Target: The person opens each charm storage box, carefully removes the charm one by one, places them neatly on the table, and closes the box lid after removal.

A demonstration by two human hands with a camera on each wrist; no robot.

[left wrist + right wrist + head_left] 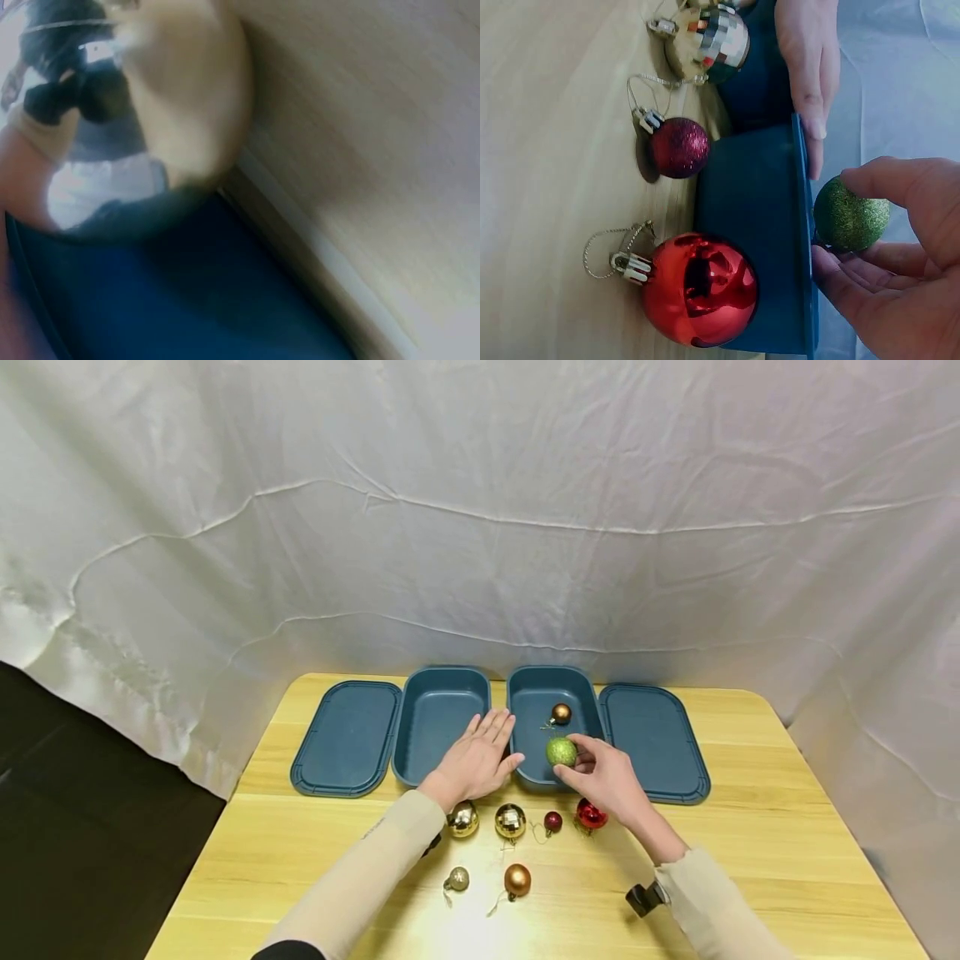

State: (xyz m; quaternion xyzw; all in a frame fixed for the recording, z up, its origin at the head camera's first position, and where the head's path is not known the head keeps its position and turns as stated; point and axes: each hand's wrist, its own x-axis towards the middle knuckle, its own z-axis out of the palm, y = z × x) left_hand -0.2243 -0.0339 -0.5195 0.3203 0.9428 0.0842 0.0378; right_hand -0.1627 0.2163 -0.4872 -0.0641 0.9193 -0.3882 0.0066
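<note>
Head view: near the far edge of the desk [780,852], the right hand [603,774] pinches the green ball [561,751] between thumb and fingers, above the near end of the right box [531,720]. The left hand [478,757], apart from the right, has straight fingers beside that box's rim, with the green ball to its right. The brown ball [561,713] lies inside the box, nearer the desk's far edge.

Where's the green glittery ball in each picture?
Head: the green ball is right of and below centre, in the right hand.
Left wrist: not in it.
Right wrist: right of centre, about mid-height, in that same hand.
Shared landmark, head and right wrist: shiny red ball.
</note>
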